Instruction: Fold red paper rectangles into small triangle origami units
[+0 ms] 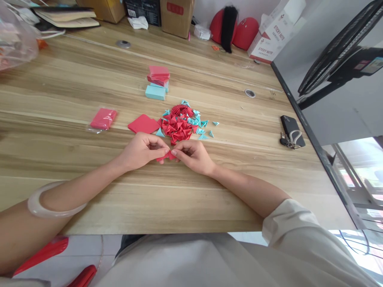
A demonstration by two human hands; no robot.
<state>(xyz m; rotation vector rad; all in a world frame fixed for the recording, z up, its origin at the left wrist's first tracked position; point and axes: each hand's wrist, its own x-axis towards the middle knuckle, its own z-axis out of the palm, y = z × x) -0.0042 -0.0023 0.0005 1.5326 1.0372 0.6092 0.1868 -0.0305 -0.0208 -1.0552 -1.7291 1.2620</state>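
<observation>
- A pink packet (103,118) in clear wrap lies on the table (60,87), well left of the hands.
- The left hand (143,150) rests on the wood, fingers curled, pinching one end of a small red paper (167,156).
- A flat red sheet (143,124) lies just beyond the left hand.
- A stack of red and blue pads (157,81) stands farther back.
- A pile of red and blue folded triangles (181,123) sits just behind both hands.
- The right hand (194,154) is closed on the paper's other end, fingertips meeting the left's.
- A black case with keys (291,130) lies near the right edge.
</observation>
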